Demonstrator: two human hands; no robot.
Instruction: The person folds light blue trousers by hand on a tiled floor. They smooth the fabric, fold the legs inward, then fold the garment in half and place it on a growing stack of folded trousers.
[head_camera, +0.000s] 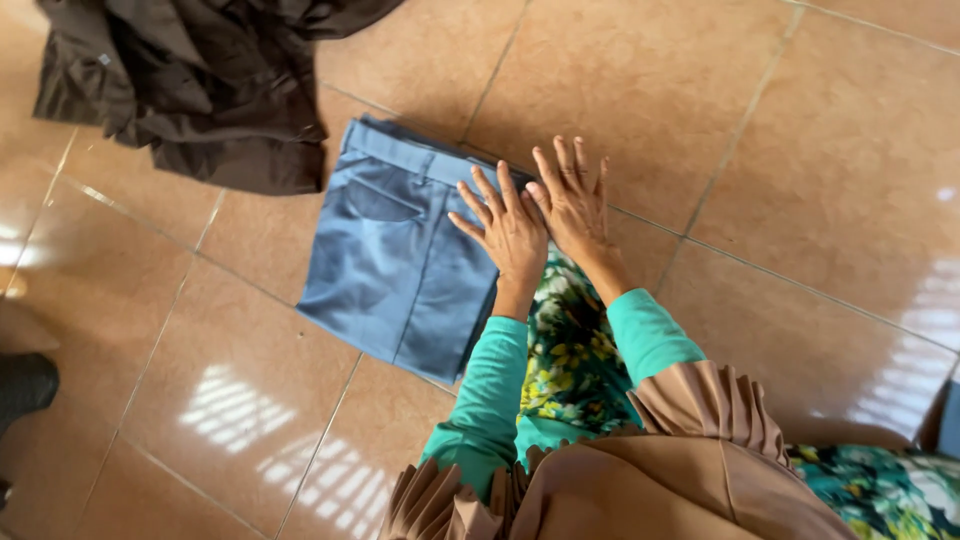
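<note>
Folded blue trousers (400, 260) lie flat on the tiled floor (780, 150), both hands (545, 215) pressing, fingers spread, gripping nothing.

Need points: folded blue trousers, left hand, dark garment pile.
folded blue trousers (385, 265), head view, on the flat panel below the back pocket
left hand (510, 232), head view, back of the hand
dark garment pile (200, 80), head view, middle of the crumpled fabric
</note>
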